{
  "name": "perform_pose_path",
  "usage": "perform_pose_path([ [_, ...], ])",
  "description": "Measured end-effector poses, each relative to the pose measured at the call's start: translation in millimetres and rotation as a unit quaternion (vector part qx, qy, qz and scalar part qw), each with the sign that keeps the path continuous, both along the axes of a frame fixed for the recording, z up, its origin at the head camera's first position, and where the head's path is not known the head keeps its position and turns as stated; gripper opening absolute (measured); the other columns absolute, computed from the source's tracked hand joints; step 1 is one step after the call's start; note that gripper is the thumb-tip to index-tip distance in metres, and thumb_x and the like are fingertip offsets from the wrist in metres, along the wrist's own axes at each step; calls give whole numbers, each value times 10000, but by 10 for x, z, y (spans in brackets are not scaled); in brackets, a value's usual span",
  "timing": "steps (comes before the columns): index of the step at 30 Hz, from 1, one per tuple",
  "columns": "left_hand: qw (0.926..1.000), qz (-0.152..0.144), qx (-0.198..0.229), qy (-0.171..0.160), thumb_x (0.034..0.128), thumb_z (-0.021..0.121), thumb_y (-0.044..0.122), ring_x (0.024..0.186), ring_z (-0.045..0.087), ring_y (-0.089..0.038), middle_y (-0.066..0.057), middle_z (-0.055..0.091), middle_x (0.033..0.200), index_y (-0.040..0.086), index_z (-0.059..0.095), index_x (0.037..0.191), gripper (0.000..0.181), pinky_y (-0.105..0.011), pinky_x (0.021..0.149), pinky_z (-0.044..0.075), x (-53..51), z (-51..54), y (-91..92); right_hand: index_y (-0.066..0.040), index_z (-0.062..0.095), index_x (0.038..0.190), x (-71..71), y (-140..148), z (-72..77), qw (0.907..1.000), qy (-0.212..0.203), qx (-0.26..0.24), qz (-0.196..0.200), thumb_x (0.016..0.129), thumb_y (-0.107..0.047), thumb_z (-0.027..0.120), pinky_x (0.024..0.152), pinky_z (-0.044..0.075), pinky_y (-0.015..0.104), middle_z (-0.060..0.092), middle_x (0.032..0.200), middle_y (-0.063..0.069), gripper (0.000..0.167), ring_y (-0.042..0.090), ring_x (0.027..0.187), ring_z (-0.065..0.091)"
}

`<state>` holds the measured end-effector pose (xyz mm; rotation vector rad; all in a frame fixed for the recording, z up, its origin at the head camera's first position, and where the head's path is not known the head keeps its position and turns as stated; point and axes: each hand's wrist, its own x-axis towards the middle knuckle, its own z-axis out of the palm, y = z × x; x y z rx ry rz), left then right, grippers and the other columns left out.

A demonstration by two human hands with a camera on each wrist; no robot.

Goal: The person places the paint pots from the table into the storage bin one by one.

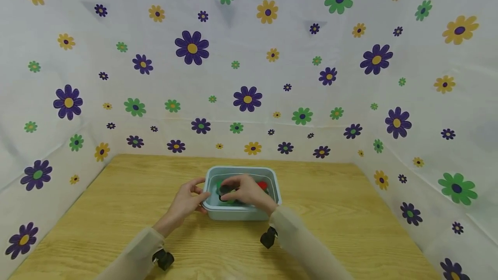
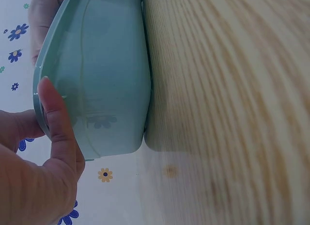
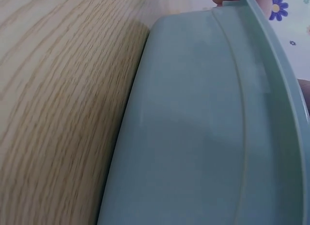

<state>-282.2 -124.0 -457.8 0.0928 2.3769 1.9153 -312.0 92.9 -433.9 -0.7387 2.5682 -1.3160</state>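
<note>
A pale blue-green plastic tub (image 1: 240,215) stands on the wooden table. My left hand (image 1: 186,202) grips its left rim, with the thumb over the edge and fingers outside; the left wrist view also shows this hand (image 2: 53,152) on the rim. Over the inside of the tub, my right hand (image 1: 247,190) reaches in with fingers and thumb curled round a small dark thing (image 1: 225,190), whose kind I cannot make out. Below it lie green pieces (image 1: 233,203), and a red thing (image 1: 263,185) is at the right, partly hidden by the hand.
The wooden table (image 1: 330,211) extends around the tub on all sides. A white cloth with printed flowers (image 1: 229,77) encloses the table at the back and both sides. Each wrist carries a small black camera (image 1: 163,259).
</note>
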Motion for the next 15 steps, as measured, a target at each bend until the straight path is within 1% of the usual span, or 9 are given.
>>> perform_pose_path([
  [7,10000,30,-17,-55,928,639,38,615,612,-170,-133,528,967,55,457,1436,540,-369,567,607,13,-3,10,-70,715,1154,-53,-89,-82,9996,38,232,165,790,-151,826,910,548,295,725,1111,19,389,156,1026,670],
  [9,10000,34,20,-38,925,638,31,613,614,-171,-136,529,968,47,454,1437,544,-367,561,606,17,-5,12,-71,719,1150,-66,-108,-94,9993,44,303,198,784,-139,829,921,550,299,727,1116,22,388,158,1034,674],
  [15,9999,-51,122,102,930,622,15,582,620,-172,-150,538,961,27,455,1433,531,-432,590,610,2,-11,1,-103,729,1139,-125,-150,-96,9981,64,592,129,772,-146,840,906,550,289,731,1099,-2,385,136,1004,674],
])
